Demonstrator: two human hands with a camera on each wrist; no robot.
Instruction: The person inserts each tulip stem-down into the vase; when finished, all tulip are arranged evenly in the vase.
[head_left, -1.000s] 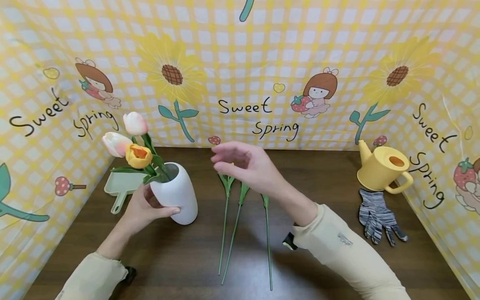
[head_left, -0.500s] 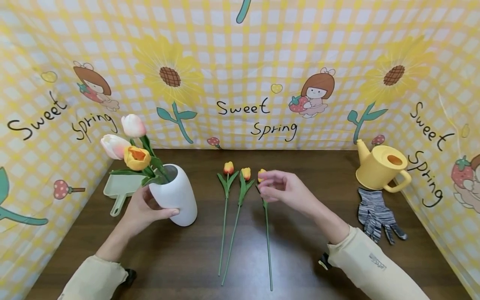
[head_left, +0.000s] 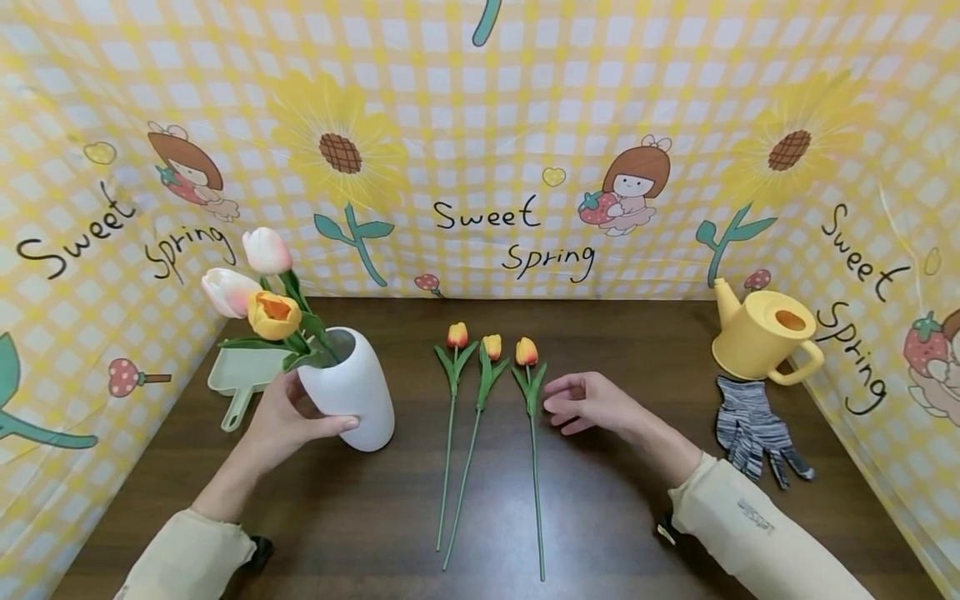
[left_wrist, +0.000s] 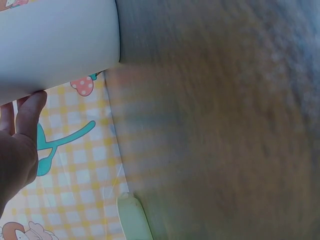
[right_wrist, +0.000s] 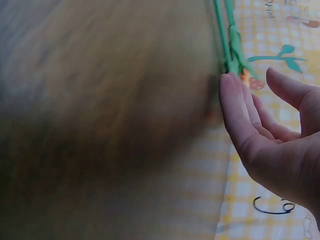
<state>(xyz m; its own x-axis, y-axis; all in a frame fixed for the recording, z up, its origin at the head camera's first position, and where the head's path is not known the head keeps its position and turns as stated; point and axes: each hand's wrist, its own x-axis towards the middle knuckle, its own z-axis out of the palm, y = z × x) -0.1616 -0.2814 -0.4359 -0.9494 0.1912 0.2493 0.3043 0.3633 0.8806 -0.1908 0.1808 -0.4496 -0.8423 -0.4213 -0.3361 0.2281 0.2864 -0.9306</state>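
Left hand [head_left: 288, 421] grips the vase [head_left: 352, 400] of blooms [head_left: 274, 315] at left, likely to steady it; right hand [head_left: 588, 404], relaxed and empty, is beside three tulips [head_left: 483, 388], spread on the table [head_left: 352, 525] perhaps for easy reach

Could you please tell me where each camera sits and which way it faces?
Head: on the head, facing forward and down at a rounded white vase and three loose, green-stemmed orange-and-yellow tulips; left hand, right hand and cream sleeves show.
Left wrist: on that wrist, looking past part of the left hand at the vase's side.
Right wrist: on that wrist, looking past the right hand's fingers towards some loose tulips.
Shared: head and left wrist both show vase and left hand.
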